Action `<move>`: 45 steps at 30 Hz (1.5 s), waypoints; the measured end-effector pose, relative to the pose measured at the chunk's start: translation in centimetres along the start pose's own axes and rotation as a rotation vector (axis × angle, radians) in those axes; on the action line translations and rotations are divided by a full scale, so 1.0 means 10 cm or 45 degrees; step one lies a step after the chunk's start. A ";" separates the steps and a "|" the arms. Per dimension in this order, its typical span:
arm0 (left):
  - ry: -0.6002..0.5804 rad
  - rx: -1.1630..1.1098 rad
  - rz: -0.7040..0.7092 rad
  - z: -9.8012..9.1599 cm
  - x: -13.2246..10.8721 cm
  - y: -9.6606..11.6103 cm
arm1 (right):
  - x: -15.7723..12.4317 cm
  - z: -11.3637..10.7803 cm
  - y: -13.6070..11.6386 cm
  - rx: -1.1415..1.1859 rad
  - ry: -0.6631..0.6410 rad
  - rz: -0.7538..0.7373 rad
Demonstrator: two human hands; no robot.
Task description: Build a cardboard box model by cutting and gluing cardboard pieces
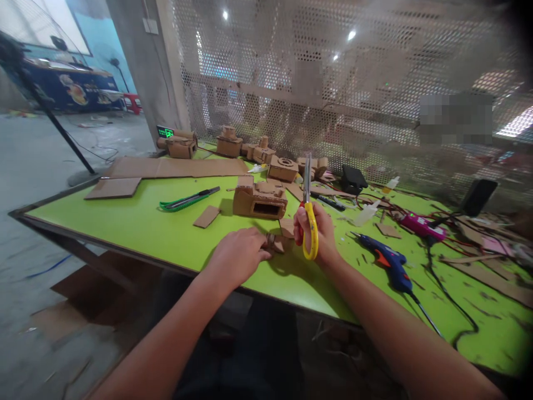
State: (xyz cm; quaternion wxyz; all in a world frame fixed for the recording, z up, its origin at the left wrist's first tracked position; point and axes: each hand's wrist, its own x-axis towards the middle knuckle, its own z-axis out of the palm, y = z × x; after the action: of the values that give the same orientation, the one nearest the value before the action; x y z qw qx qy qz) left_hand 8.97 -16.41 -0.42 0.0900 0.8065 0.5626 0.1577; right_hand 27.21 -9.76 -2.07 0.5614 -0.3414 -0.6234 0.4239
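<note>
My right hand (322, 236) is closed around scissors (310, 230) with yellow and red handles, their blades pointing up and away. Low over the green table, my left hand (237, 255) has its fingertips closed on a small cardboard piece (275, 243), partly hidden by the fingers. Just beyond both hands stands a cardboard camera-shaped box (260, 199) with a rectangular opening in its near side. A flat cardboard scrap (207, 216) lies to its left, and another small scrap (287, 228) lies close to the scissors.
A green utility knife (189, 199) lies left, before a long cardboard strip (175, 167). To the right are a blue glue gun (387, 261) with its cord, a magenta power strip (422, 226), and scattered scraps. More cardboard models (229, 142) line the back beside the perforated metal screen (291, 72).
</note>
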 end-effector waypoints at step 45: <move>0.599 -1.422 -0.260 0.23 -0.18 0.07 | -0.17 0.26 -0.18 0.455 -0.330 0.349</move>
State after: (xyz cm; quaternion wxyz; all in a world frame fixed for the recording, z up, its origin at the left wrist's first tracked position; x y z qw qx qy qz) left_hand 9.88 -18.24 -2.63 0.3870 0.5231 0.4743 0.5930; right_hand 25.00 -12.38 -1.13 0.4655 -0.2608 -0.5534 0.6396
